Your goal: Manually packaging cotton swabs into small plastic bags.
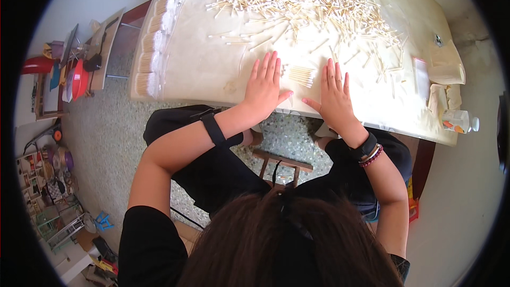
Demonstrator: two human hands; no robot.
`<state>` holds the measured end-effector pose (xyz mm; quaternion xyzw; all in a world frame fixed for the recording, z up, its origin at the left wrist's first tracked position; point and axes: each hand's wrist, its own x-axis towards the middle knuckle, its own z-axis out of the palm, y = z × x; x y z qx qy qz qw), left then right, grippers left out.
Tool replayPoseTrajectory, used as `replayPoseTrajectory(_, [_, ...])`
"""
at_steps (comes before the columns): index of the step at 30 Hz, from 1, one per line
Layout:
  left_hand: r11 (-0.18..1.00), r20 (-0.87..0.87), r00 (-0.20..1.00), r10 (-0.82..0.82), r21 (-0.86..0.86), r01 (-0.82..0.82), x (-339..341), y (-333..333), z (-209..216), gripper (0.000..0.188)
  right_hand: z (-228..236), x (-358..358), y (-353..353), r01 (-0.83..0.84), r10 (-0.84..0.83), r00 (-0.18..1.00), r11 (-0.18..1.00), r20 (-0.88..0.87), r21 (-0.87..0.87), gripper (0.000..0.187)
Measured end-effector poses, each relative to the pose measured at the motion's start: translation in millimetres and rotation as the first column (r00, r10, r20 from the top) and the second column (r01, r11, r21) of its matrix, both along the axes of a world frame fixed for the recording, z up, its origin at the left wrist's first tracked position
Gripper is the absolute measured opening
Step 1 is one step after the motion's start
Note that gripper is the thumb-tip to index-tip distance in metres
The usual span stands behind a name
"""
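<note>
Both of my hands rest palm down near the table's front edge, fingers stretched out. Between them lies a small row of cotton swabs [301,76], lined up side by side. My left hand [264,86] is just left of that row, its thumb pointing inward. To the row's right is my right hand [336,97], thumb also turned in. Neither hand appears to hold anything. Beyond them spreads a big loose heap of cotton swabs [297,0], with stray ones scattered toward my hands.
Bundles of swabs in clear bags [150,58] line the left side of the table [212,74]. On the right are a clear plastic bag [421,77], brown paper packets [446,66] and a bottle [459,121]. Under the table edge stands a wooden stool [282,160].
</note>
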<state>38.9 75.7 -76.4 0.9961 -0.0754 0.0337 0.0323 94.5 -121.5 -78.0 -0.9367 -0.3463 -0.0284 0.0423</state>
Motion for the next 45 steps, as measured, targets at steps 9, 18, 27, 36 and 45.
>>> replayPoseTrajectory(9, [0.995,-0.029,0.999,-0.016,-0.095,0.013,-1.5,-7.7,-1.2,0.086,-1.4,-2.3,11.1,-0.070,0.071,0.997,0.994,-0.013,0.078,0.090])
replayPoseTrajectory(18, [0.999,-0.011,1.000,0.008,-0.039,-0.008,-4.1,-12.7,-3.0,0.089,-3.7,-3.1,14.8,-0.052,0.052,0.999,0.998,0.002,0.036,0.095])
replayPoseTrajectory(27, [1.000,0.045,0.999,-0.006,-0.011,0.006,-12.0,-15.5,17.9,0.086,18.2,-3.0,7.9,-0.062,0.060,0.997,0.997,0.040,0.035,0.092])
replayPoseTrajectory(36, [0.990,-0.116,0.990,-0.076,0.105,0.089,-30.3,-25.7,15.8,0.091,28.6,-26.3,6.3,-0.224,0.216,0.956,0.974,-0.200,-0.018,0.089])
replayPoseTrajectory(45, [0.995,-0.065,0.995,-0.074,0.069,0.078,-22.3,-25.0,12.4,0.089,20.0,-14.9,10.1,-0.206,0.200,0.970,0.978,-0.137,-0.027,0.088])
